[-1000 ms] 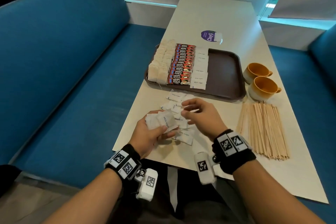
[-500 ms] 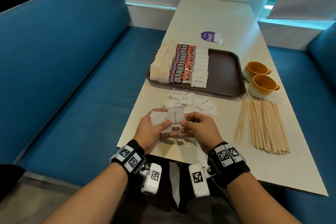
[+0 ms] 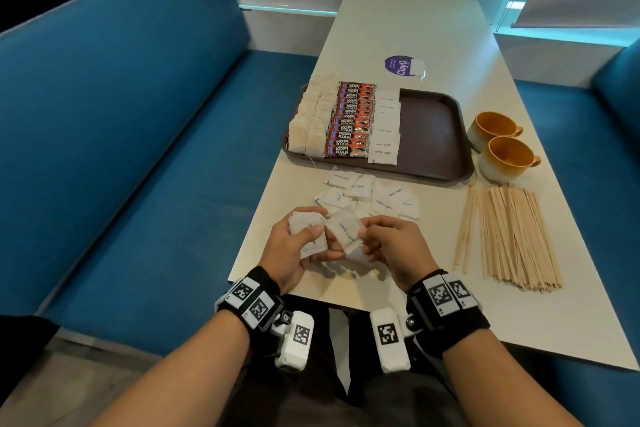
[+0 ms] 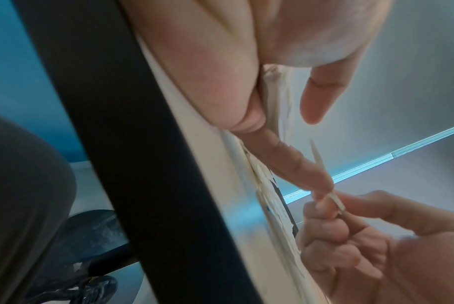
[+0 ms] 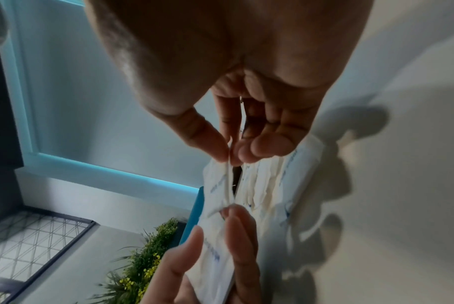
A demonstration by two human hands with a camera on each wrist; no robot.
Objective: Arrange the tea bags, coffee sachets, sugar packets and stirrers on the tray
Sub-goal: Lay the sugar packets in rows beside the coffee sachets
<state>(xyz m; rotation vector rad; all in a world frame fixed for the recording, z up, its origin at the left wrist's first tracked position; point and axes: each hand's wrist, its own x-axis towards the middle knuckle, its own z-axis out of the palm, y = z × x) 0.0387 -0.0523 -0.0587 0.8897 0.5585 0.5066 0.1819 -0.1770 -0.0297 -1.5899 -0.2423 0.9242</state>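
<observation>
My left hand [image 3: 298,246] grips a small stack of white sugar packets [image 3: 306,230] just above the table's near edge. My right hand [image 3: 388,246] pinches one sugar packet [image 3: 346,230] between thumb and forefinger, touching the left hand's stack; the pinch shows in the right wrist view [image 5: 229,162]. More loose sugar packets [image 3: 367,196] lie on the table ahead of my hands. The brown tray [image 3: 433,135] holds a row of tea bags [image 3: 311,118], a row of red coffee sachets [image 3: 351,125] and a row of sugar packets [image 3: 386,128]. Wooden stirrers [image 3: 509,236] lie piled at the right.
Two orange cups [image 3: 502,146] stand right of the tray. A purple round sticker [image 3: 401,65] lies beyond it. Blue bench seats [image 3: 138,149] flank the table [image 3: 415,28] on both sides. The tray's right half is bare.
My right hand picked a packet from the loose pile and drew back to the left hand's stack. Both hands shifted toward the near edge.
</observation>
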